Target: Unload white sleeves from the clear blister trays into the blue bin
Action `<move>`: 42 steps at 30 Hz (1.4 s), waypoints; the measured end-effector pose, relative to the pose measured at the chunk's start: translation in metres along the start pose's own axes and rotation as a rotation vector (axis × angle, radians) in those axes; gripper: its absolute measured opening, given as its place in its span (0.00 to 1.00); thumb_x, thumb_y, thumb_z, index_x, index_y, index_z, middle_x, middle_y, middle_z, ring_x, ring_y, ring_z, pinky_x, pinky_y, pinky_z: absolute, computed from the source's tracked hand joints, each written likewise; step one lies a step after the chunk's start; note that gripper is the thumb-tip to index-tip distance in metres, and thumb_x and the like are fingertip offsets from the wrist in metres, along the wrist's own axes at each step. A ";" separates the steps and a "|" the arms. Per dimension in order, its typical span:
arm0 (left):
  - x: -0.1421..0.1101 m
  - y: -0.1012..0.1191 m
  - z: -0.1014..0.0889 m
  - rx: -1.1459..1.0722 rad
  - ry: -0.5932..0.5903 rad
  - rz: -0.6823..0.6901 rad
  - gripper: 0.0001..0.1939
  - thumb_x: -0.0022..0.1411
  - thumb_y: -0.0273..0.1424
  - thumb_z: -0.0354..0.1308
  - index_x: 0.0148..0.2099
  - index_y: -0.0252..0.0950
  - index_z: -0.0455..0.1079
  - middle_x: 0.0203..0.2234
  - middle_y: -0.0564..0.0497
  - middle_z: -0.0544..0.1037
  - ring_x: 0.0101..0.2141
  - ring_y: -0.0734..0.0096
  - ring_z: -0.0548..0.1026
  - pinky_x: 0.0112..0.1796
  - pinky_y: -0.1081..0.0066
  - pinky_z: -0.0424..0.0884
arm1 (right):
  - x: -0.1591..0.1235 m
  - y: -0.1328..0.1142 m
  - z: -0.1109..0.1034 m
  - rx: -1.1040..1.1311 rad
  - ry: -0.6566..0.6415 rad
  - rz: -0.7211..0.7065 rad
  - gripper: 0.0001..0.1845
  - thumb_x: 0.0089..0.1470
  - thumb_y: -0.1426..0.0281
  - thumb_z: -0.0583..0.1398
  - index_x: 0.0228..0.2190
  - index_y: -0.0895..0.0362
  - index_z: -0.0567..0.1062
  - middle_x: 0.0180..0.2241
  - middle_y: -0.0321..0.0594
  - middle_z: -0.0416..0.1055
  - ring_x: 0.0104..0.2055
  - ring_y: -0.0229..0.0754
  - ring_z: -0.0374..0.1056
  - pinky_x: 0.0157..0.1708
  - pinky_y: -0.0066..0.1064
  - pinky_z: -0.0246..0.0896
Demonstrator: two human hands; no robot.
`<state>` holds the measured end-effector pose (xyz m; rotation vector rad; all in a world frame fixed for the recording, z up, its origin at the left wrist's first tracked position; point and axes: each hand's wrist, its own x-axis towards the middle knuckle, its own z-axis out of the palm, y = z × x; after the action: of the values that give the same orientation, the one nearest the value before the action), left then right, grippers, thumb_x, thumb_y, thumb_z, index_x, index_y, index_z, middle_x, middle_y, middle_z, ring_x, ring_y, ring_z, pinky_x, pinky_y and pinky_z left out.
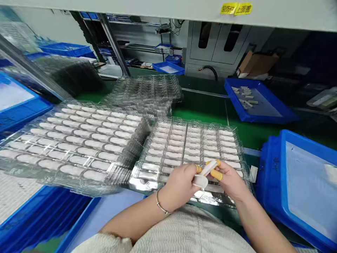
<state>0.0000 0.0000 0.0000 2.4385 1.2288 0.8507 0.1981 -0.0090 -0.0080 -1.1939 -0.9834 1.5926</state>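
"What are you gripping?"

"My left hand (181, 183) is closed on a rounded white piece (200, 181); my right hand (231, 178) pinches a slim white piece (209, 168) between yellow-covered fingertips (216, 175). Whether the two join, I can't tell."

"Where?"

"Below and right of the frame's centre, over a clear tray (142, 183) bearing rows of white parts (175, 149)."

"Around you?"

"A stack of filled trays (86, 184) at left, blue bins (270, 179) lower right."

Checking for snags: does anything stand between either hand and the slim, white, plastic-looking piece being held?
Just yellow, tubular fingertip covers on the left hand and right hand; nothing else visible blocks the white piece.
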 end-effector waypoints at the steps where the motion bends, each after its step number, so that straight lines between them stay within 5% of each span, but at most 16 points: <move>1: 0.000 -0.002 0.001 0.019 -0.003 0.009 0.09 0.53 0.24 0.60 0.31 0.39 0.62 0.23 0.53 0.73 0.23 0.67 0.71 0.23 0.69 0.60 | -0.001 0.000 0.000 -0.019 0.027 -0.003 0.17 0.44 0.57 0.72 0.31 0.55 0.78 0.30 0.36 0.75 0.33 0.39 0.70 0.36 0.30 0.67; 13: -0.004 -0.006 0.004 0.174 0.049 0.162 0.05 0.56 0.27 0.59 0.35 0.38 0.65 0.26 0.50 0.74 0.27 0.62 0.73 0.28 0.66 0.66 | -0.008 -0.012 0.005 -0.246 0.239 -0.057 0.19 0.46 0.52 0.68 0.25 0.56 0.78 0.25 0.39 0.75 0.29 0.40 0.70 0.29 0.29 0.66; 23: -0.004 -0.005 0.005 0.060 -0.013 0.051 0.04 0.58 0.30 0.58 0.33 0.37 0.65 0.25 0.50 0.73 0.26 0.64 0.71 0.27 0.67 0.62 | -0.009 -0.002 0.000 -0.135 0.167 -0.050 0.15 0.52 0.57 0.65 0.25 0.56 0.78 0.26 0.38 0.74 0.28 0.37 0.68 0.28 0.27 0.63; 27: 0.003 -0.002 -0.001 -0.245 -0.130 -0.208 0.06 0.55 0.28 0.58 0.30 0.38 0.62 0.24 0.52 0.72 0.27 0.68 0.69 0.28 0.70 0.60 | -0.011 -0.002 -0.003 -0.040 0.105 -0.055 0.11 0.54 0.59 0.66 0.32 0.53 0.80 0.30 0.37 0.74 0.32 0.37 0.67 0.31 0.27 0.63; 31: 0.011 0.002 -0.003 -0.929 -0.299 -0.578 0.12 0.56 0.39 0.60 0.30 0.37 0.62 0.20 0.57 0.67 0.20 0.75 0.64 0.23 0.74 0.60 | -0.011 -0.006 -0.001 0.136 0.003 -0.040 0.21 0.51 0.60 0.69 0.48 0.44 0.77 0.41 0.35 0.74 0.34 0.36 0.66 0.32 0.27 0.63; 35: 0.012 0.006 0.004 -1.396 -0.482 -0.744 0.18 0.53 0.44 0.64 0.32 0.34 0.67 0.18 0.56 0.68 0.15 0.80 0.61 0.20 0.75 0.58 | -0.009 -0.009 0.001 0.223 -0.080 -0.046 0.18 0.47 0.60 0.71 0.41 0.46 0.78 0.38 0.35 0.74 0.29 0.34 0.65 0.28 0.26 0.61; 42: 0.013 0.011 0.009 -1.568 -0.252 -0.843 0.25 0.47 0.47 0.70 0.40 0.34 0.73 0.30 0.51 0.75 0.29 0.72 0.72 0.33 0.70 0.70 | -0.003 -0.015 -0.001 0.071 0.174 0.002 0.19 0.42 0.56 0.73 0.31 0.55 0.78 0.19 0.30 0.65 0.20 0.30 0.56 0.21 0.23 0.52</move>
<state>0.0185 0.0046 0.0032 0.6514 0.7627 0.7019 0.2019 -0.0074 0.0065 -1.2608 -0.8079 1.4848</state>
